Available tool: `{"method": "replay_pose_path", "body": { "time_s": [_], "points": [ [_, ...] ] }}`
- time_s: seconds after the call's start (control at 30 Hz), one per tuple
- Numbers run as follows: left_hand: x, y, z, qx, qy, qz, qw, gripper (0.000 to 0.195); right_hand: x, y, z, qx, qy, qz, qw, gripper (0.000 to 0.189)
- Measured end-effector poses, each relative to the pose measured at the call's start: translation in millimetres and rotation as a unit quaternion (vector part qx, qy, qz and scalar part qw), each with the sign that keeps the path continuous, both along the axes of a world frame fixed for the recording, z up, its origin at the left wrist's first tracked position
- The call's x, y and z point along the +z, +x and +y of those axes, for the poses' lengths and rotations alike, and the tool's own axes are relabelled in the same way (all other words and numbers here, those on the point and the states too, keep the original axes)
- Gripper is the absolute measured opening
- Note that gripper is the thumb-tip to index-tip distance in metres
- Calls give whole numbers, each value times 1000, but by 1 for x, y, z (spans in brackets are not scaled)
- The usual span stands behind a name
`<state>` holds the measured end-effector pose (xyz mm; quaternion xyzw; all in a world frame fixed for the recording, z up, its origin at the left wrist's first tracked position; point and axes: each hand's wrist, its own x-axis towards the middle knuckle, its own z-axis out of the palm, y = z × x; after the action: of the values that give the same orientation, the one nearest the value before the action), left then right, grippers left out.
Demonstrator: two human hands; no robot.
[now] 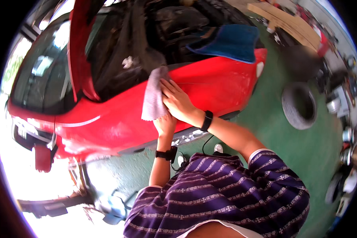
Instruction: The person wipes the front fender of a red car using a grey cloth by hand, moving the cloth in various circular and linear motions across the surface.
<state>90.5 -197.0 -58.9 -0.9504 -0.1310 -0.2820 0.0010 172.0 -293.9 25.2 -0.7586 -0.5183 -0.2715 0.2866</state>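
Observation:
A greyish-pink cloth hangs over the upper edge of a red car's fender, beside the uncovered engine bay. My left hand grips the lower right corner of this cloth. Just above it, my right hand lies along the cloth's right side with its fingertips on the fabric; whether it grips the cloth is unclear. A blue mat is draped over the front part of the fender. Inside the engine bay rests a small crumpled white wad. The raised hood stands to the left.
A loose tyre lies on the green floor at the right. Behind it are cardboard and shelves of cluttered parts along the wall. At lower left are a lift arm and a blue object. The side mirror juts out.

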Motion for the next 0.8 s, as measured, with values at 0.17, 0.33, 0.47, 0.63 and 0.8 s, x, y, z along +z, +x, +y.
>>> {"method": "replay_pose_path", "body": {
  "time_s": [0.17,0.33,0.47,0.63,0.8],
  "points": [
    [-2,-51,-1,-159,-149,-52,975,50,-54,-48,-30,-24,-34,134,990,46],
    [45,-82,32,-83,-255,-14,963,38,-55,-57,-56,-7,-114,145,983,70],
    [59,-66,35,-96,-396,-139,902,27,-53,-64,-54,13,-93,181,979,79],
    [53,-64,30,-62,-383,-207,898,28,-55,-81,-38,26,8,188,982,80],
    [24,-65,31,-96,-186,-78,975,49,-64,-76,1,-12,-54,175,983,80]
  ]
}}
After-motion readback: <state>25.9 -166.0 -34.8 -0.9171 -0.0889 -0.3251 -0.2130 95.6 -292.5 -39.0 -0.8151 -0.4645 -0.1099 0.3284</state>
